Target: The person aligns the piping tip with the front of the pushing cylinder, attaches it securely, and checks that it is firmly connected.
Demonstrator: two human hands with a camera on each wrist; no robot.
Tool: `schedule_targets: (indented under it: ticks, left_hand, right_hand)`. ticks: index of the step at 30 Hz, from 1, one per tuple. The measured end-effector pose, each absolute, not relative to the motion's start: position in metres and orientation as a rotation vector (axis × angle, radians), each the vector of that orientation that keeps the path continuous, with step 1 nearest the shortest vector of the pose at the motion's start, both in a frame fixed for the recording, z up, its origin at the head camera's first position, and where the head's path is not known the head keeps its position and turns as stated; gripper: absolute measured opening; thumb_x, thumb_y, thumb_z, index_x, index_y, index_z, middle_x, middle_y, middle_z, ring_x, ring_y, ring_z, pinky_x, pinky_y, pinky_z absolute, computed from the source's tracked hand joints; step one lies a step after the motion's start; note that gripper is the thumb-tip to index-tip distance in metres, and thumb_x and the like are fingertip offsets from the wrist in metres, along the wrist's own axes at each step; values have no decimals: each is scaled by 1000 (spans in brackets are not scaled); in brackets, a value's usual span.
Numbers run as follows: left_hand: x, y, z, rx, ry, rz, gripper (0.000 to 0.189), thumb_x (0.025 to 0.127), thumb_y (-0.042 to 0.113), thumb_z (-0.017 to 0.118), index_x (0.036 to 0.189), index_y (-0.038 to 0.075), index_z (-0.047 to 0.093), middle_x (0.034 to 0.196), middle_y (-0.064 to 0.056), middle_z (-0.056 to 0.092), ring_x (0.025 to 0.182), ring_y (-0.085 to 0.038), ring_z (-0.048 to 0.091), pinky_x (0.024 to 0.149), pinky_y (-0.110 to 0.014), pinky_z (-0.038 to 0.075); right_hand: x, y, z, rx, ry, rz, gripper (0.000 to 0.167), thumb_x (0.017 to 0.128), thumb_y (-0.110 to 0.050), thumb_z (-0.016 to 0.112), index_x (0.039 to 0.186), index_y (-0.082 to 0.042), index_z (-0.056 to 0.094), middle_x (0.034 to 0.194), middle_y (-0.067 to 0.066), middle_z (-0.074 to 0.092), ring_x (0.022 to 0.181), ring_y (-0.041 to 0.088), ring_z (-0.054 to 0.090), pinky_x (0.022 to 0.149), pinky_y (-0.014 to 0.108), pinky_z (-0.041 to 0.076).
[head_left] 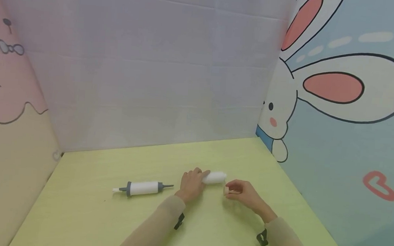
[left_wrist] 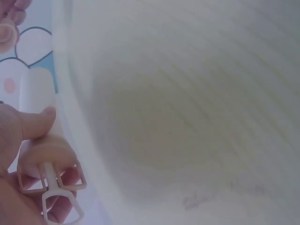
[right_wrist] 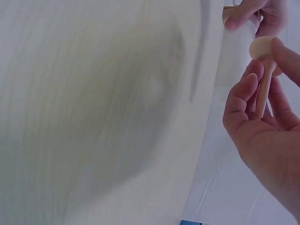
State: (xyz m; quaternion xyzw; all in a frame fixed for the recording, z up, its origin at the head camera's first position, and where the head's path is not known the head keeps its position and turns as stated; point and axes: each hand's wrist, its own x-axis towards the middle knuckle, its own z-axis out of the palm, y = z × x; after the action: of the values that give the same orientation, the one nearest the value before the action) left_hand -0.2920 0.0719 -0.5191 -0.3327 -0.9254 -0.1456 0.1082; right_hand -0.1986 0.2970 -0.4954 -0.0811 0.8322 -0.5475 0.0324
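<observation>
My left hand (head_left: pixel 191 186) holds a white plastic syringe (head_left: pixel 215 177) lying sideways just above or on the table; I cannot tell which. In the left wrist view, the thumb lies along the barrel (left_wrist: pixel 38 86) and fingers curl beneath it, with the plunger's ring handle (left_wrist: pixel 62 194) and side finger loops below. My right hand (head_left: pixel 245 195) pinches a cream nozzle (right_wrist: pixel 265 89), which has a wide round base and a thin tapered tube. It is just in front of the syringe's right end, apart from it.
To the left of my left hand, a second white syringe (head_left: pixel 144 188) with grey ends and a thin grey tip lies on the pale yellow table (head_left: pixel 86 218). A white curtain (head_left: pixel 152 79) closes the back; cartoon-printed panels (head_left: pixel 337 146) flank the sides.
</observation>
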Motion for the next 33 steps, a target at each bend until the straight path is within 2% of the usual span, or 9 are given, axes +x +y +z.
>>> schedule_targets:
  ticks: [7,14,24,33]
  left_hand:
    - [-285,54,-512,-1054,-2647,-432,49,83,27,75,130,25,61,107,-4,62,85,-23,61,65,-35,44]
    - [-278,41,-509,-1080,-2640,-446,52,83,29,75,133,27,58,112,-3,61,88,-21,59,66,-32,42]
    - [-265,35,-500,-1110,-2526,-451,55,79,27,78,131,27,60,111,-4,62,84,-22,61,65,-33,45]
    - [-256,34,-495,-1111,-2496,-422,54,78,28,79,129,27,61,109,-4,63,81,-22,62,62,-32,46]
  right_hand:
    - [-200,305,-494,-203,2594,-1659,36,83,-15,75,112,3,63,106,12,66,100,28,62,80,31,50]
    - [-198,308,-490,-151,2570,-1668,37,85,-15,74,115,4,62,110,15,65,101,30,61,80,33,50]
    - [-189,293,-456,-110,2557,-1659,33,88,-10,69,114,7,61,111,19,63,100,32,61,82,40,50]
    - [-191,291,-454,-151,2526,-1690,33,89,-9,68,116,8,59,113,21,61,102,36,60,83,41,50]
